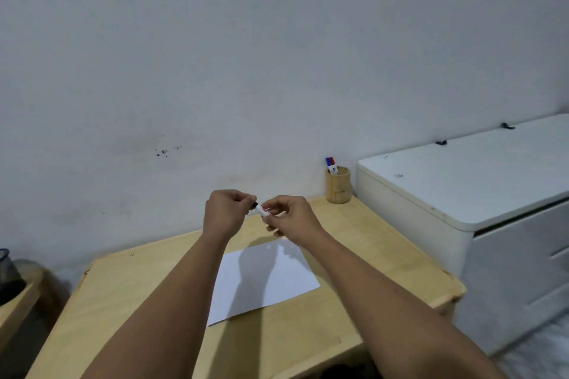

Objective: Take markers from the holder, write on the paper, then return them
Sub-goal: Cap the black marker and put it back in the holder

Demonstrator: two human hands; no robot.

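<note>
Both hands point(261, 212) gripping one marker point(261, 210)

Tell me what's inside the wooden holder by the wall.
Two markers, capped red and blue, stand in the wooden holder. Their lower bodies, and anything else inside, are hidden by its wall.

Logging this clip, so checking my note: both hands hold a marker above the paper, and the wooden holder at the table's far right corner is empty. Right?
Not quite: the holder is not empty. The head view shows markers with a red and a blue cap standing in it. The rest holds: the left hand and right hand hold a marker above the paper.
</note>
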